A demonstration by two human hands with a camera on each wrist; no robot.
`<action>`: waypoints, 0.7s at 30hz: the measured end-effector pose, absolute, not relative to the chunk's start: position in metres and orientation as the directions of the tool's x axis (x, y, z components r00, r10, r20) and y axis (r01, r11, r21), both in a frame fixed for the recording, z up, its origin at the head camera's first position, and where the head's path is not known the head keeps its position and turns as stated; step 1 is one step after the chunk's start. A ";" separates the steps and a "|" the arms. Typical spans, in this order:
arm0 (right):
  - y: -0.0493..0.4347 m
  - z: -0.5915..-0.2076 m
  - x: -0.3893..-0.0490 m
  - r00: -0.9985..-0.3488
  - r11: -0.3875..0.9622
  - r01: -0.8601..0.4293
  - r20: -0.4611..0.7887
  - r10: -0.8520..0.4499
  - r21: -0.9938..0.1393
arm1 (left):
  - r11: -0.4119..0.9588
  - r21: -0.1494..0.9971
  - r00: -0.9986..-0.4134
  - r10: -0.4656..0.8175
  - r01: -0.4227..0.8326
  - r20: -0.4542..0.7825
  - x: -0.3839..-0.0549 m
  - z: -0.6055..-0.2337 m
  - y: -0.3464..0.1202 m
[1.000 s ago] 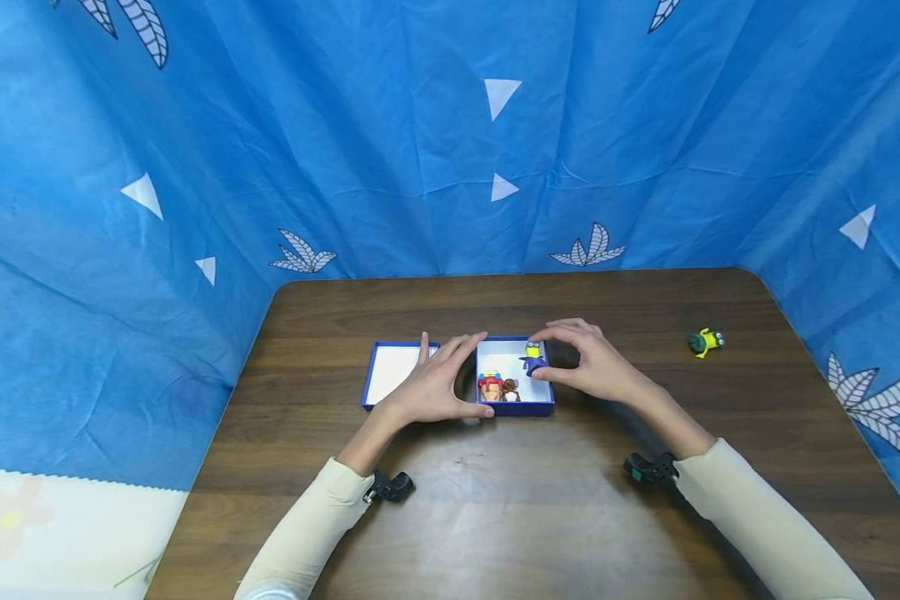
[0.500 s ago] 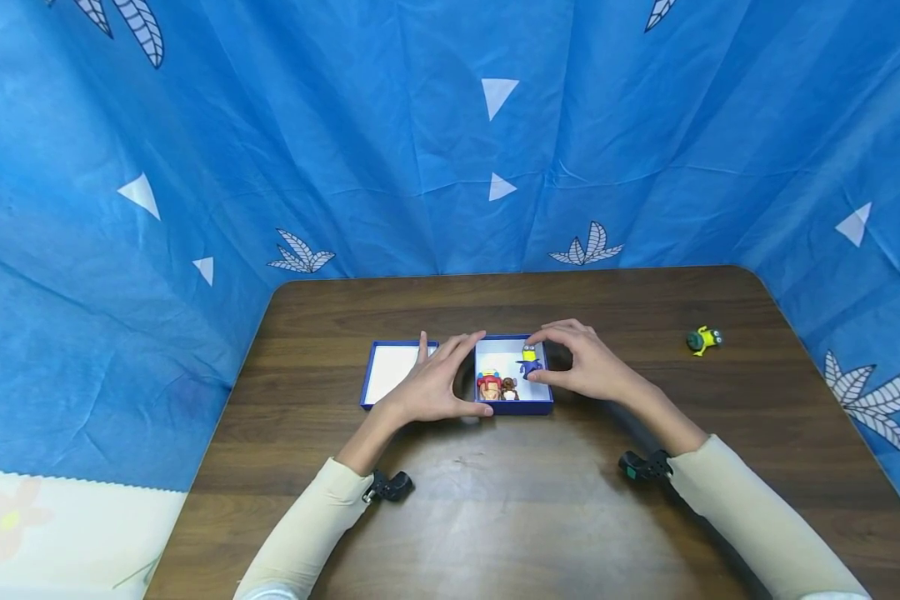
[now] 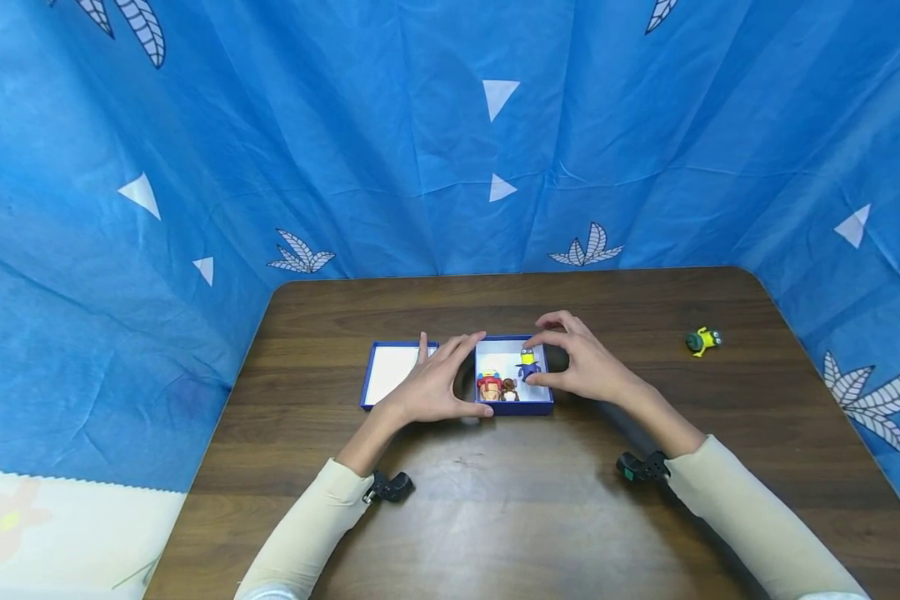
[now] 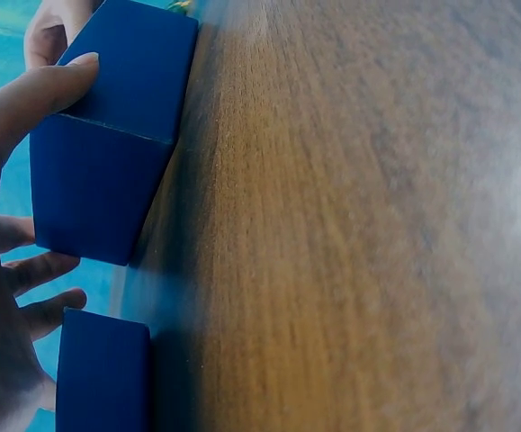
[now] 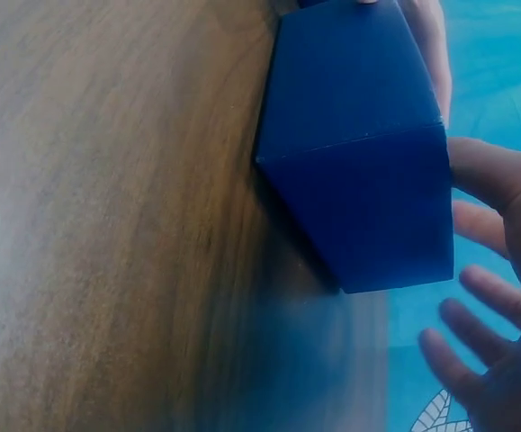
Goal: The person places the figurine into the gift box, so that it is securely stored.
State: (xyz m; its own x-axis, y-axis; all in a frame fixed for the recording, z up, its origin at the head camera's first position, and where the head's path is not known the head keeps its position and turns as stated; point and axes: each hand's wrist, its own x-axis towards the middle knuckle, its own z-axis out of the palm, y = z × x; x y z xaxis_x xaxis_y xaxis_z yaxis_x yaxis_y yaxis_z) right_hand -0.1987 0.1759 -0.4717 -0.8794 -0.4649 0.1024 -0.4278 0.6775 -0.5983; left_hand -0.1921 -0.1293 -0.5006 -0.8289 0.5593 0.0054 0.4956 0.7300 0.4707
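My left hand [image 3: 437, 385] holds a shallow blue box [image 3: 515, 409] at its left side, thumb on the front wall and fingers reaching to the back. In the left wrist view the thumb presses the blue wall [image 4: 139, 72]. Inside the box's white interior, my right hand [image 3: 583, 364] pinches a small yellow-and-blue toy figure [image 3: 528, 368] between thumb and index finger, over the box's right half. A red-and-tan toy figure [image 3: 489, 387] and a brown-and-white one [image 3: 509, 389] lie at the front left inside. The right wrist view hides the box's contents behind its wall [image 5: 368, 216].
A blue-edged lid [image 3: 388, 375], white inside, lies left of the box, partly under the left hand. A yellow-and-green toy figure [image 3: 702, 341] lies far right on the wooden table [image 3: 495, 517]. A blue patterned curtain [image 3: 450, 142] hangs behind.
My right hand has shifted slightly left and toward me with the yellow-and-blue toy figure, which sits a little lower in the box. The left hand has stayed on the box.
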 end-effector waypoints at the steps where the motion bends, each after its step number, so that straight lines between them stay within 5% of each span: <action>1: 0.176 -0.472 -0.199 -0.883 0.680 -0.418 0.094 -0.460 -0.602 | 0.731 0.470 -0.829 0.559 0.494 0.003 -0.192 -0.501 -0.129; 21: 0.165 -0.466 -0.201 -0.884 0.763 -0.317 -0.116 -0.453 -0.564 | 0.736 0.459 -0.830 0.557 0.498 0.009 -0.192 -0.502 -0.129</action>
